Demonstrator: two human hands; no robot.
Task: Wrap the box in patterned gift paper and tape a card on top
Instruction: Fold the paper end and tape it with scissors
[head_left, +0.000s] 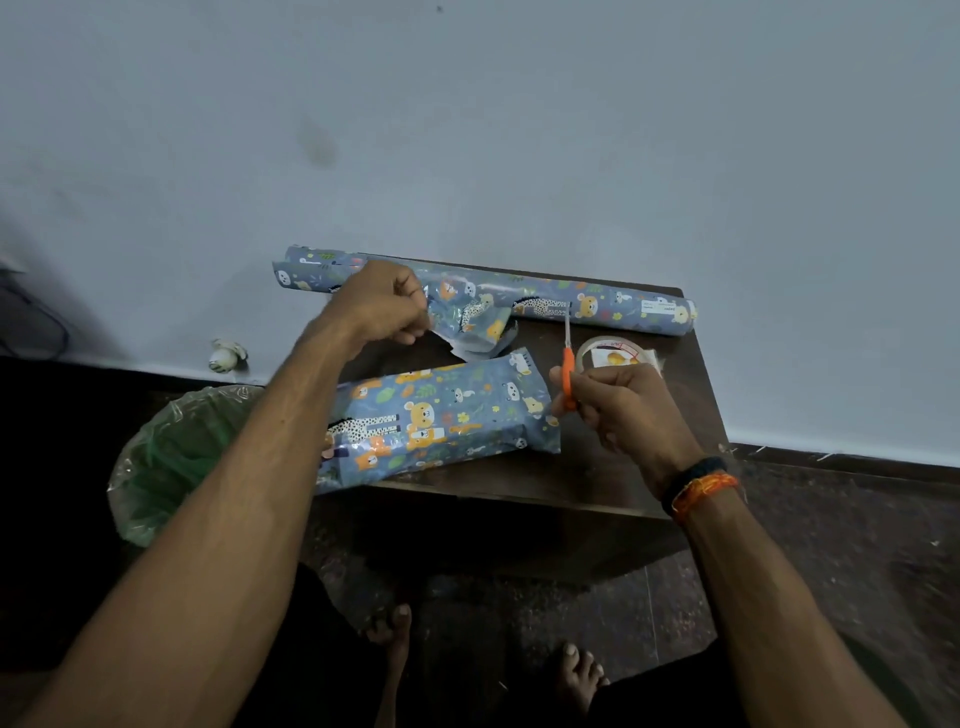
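Note:
The box (441, 421), covered in blue animal-print gift paper, lies across the small dark table (597, 478). Behind it, my left hand (382, 304) pinches a loose cut piece of the same paper (470, 325), held above the table. My right hand (623, 402) grips orange-handled scissors (569, 364) with the blades pointing up and away, just right of the box's end. The gift paper roll (571, 306) lies along the table's back edge against the wall. A clear tape roll (618, 353) sits by the scissors, on what may be a card.
A bin lined with a green plastic bag (171, 462) stands on the floor left of the table. A small white object (226, 356) lies at the foot of the wall. My bare feet (582, 675) are on the dark floor below the table's front edge.

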